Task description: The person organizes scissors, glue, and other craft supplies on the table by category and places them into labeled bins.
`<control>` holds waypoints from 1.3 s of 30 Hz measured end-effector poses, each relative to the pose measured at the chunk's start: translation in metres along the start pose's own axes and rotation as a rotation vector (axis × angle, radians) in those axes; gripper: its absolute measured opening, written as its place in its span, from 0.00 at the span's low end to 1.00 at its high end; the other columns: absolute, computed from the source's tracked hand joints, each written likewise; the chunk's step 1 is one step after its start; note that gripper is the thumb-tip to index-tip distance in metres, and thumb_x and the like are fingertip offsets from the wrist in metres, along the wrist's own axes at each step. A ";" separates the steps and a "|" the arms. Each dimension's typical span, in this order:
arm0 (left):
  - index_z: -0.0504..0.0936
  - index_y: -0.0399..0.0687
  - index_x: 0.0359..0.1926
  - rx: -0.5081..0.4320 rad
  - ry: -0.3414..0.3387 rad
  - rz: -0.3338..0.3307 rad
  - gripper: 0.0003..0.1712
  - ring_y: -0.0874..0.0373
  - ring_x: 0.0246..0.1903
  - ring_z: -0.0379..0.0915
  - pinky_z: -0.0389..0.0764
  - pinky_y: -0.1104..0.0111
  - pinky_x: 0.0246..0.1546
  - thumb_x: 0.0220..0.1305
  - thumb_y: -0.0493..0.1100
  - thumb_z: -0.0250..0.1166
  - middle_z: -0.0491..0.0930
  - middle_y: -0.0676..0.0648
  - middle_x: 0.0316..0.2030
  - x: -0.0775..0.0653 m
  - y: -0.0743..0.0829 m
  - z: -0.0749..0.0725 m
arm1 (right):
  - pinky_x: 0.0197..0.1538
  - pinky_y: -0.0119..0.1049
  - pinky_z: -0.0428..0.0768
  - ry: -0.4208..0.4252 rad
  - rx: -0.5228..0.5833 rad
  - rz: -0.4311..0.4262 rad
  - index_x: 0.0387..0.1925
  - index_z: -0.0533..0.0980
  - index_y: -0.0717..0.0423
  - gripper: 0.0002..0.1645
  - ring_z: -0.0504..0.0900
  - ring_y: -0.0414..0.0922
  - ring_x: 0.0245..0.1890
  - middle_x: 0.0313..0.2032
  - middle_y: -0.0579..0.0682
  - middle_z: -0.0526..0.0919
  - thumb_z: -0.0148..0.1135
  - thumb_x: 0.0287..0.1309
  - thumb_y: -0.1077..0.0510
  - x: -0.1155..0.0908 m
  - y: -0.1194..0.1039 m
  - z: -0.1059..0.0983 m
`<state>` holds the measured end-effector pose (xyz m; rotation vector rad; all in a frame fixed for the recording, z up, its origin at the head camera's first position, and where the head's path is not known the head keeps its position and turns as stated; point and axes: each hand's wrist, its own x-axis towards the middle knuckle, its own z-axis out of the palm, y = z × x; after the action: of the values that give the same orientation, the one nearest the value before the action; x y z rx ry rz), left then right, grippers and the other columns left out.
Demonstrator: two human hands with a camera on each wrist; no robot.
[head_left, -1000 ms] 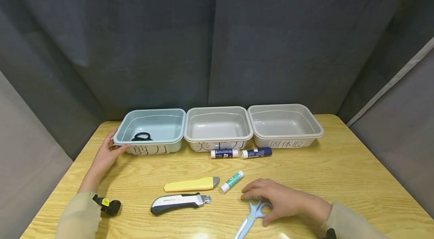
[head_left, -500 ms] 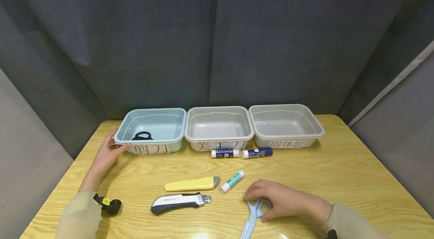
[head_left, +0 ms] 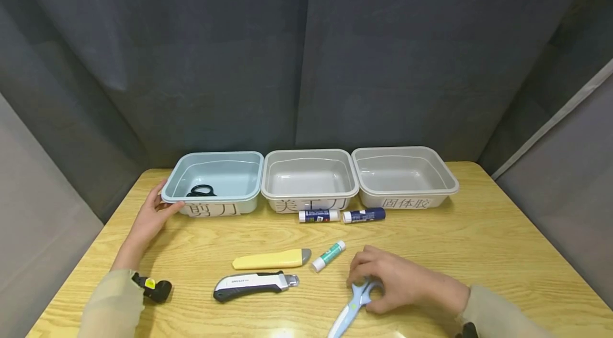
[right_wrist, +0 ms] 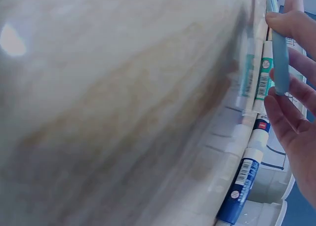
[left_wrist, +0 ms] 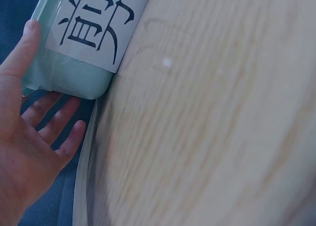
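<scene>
The light blue scissors (head_left: pixel 353 305) are grasped by their handles in the right hand (head_left: pixel 399 277), low over or on the tabletop (head_left: pixel 187 253). Just beyond lies a green glue stick (head_left: pixel 328 256), with a yellow cutter (head_left: pixel 268 260) and a black-and-white cutter (head_left: pixel 254 283) to its left. The left hand (head_left: pixel 148 222) grips a corner of the blue bin (head_left: pixel 210 200), which contains black-handled scissors (head_left: pixel 201 194). Beside it stand two labelled gray bins (head_left: pixel 310 197), blue glue sticks (head_left: pixel 366 215) before them.
</scene>
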<state>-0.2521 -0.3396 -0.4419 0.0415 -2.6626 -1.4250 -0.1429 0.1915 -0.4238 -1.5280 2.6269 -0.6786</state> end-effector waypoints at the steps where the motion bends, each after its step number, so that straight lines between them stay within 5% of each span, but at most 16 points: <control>1: 0.40 0.50 0.71 0.000 0.000 0.005 0.50 0.49 0.55 0.57 0.61 0.73 0.46 0.58 0.56 0.61 0.57 0.35 0.65 0.000 0.000 0.000 | 0.38 0.23 0.71 0.005 -0.007 0.000 0.41 0.78 0.40 0.27 0.66 0.31 0.37 0.39 0.32 0.73 0.73 0.32 0.50 0.001 0.000 -0.001; 39: 0.39 0.49 0.71 0.001 -0.015 -0.004 0.50 0.46 0.57 0.57 0.61 0.72 0.46 0.59 0.56 0.60 0.56 0.33 0.65 -0.002 0.004 -0.002 | 0.40 0.33 0.75 0.284 -0.285 0.028 0.39 0.79 0.45 0.24 0.73 0.36 0.40 0.37 0.38 0.76 0.69 0.34 0.45 0.066 0.013 -0.044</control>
<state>-0.2495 -0.3388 -0.4384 0.0359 -2.6762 -1.4310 -0.1987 0.1574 -0.3762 -1.5575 3.0657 -0.5764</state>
